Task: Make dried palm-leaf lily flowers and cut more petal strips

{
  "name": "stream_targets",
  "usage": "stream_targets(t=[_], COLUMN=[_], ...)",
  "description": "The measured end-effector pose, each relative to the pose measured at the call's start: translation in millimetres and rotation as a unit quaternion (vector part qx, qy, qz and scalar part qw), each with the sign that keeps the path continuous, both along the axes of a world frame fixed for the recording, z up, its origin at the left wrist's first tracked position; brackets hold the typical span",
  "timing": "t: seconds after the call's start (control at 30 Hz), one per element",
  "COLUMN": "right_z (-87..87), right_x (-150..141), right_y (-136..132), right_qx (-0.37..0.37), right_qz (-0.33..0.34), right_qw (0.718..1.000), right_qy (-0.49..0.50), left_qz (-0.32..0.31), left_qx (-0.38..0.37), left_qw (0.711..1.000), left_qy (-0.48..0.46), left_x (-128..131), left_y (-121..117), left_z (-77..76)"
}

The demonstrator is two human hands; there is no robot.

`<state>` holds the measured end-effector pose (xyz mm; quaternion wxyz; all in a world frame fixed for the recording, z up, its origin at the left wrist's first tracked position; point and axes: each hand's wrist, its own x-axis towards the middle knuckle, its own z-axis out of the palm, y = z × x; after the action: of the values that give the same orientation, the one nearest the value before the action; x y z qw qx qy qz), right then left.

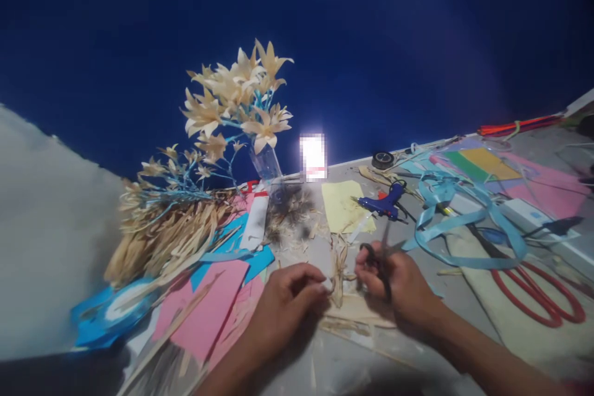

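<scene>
My left hand [293, 298] is closed in a pinch low in the middle of the view. A small pale bit shows at its fingertips, too small to name. Dark-handled scissors [384, 269] rest in my right hand [404, 284], their blades pointing away from me. Between the two hands lie several dried husk strips [340, 269], narrow and straw-coloured. A flat pale husk piece [366, 310] is just below them on the table. Beyond my right hand, a blue glue gun [384, 203] lies beside a yellow paper sheet [342, 201].
Cream husk flowers [236, 83] stand in a clear bottle [266, 164] at the back. Left are a husk bundle [158, 238], pink paper [208, 303] and a white glue bottle [255, 219]. On the right are light-blue ribbon [501, 223], red-handled scissors [538, 294] and a power strip [542, 223].
</scene>
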<state>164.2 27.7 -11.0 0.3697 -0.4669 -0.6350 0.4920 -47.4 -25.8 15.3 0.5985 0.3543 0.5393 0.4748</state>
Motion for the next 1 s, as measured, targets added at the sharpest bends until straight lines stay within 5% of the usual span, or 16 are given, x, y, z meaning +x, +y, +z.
stream_targets(t=[0.13, 0.37, 0.47, 0.7, 0.8, 0.9, 0.93, 1.0], right_z=[12.5, -9.5, -12.0, -16.3, -17.3, -13.3, -11.0, -6.4], right_x=[-31, -41, -35, -38, -39, -33, -30, -22], right_y=[4, 10, 11, 4, 5, 21, 29, 44], right_qx=[0.151, 0.24, 0.163, -0.04, -0.171, -0.293, -0.297, -0.264], right_qz=[0.101, 0.117, 0.148, 0.108, 0.138, 0.148, 0.136, 0.101], right_qw=[0.98, 0.959, 0.973, 0.991, 0.957, 0.878, 0.864, 0.863], right_qy=[-0.082, -0.092, -0.075, 0.062, 0.19, 0.349, 0.383, 0.419], left_qz=[-0.03, -0.025, -0.054, 0.008, -0.05, -0.127, -0.13, -0.034], left_qx=[0.027, 0.041, 0.064, 0.08, 0.135, 0.277, 0.308, 0.291], left_qw=[0.998, 0.995, 0.994, 0.993, 0.99, 0.93, 0.904, 0.891], left_qy=[-0.039, -0.091, -0.073, -0.081, 0.0, 0.205, 0.267, 0.346], left_x=[8, 6, 10, 25, 23, 12, 6, -8], left_y=[1, 0, -3, -5, -12, -11, -8, 4], left_z=[-17.4, -40.6, -45.3, -49.9, -44.4, -38.9, -37.5, -35.7])
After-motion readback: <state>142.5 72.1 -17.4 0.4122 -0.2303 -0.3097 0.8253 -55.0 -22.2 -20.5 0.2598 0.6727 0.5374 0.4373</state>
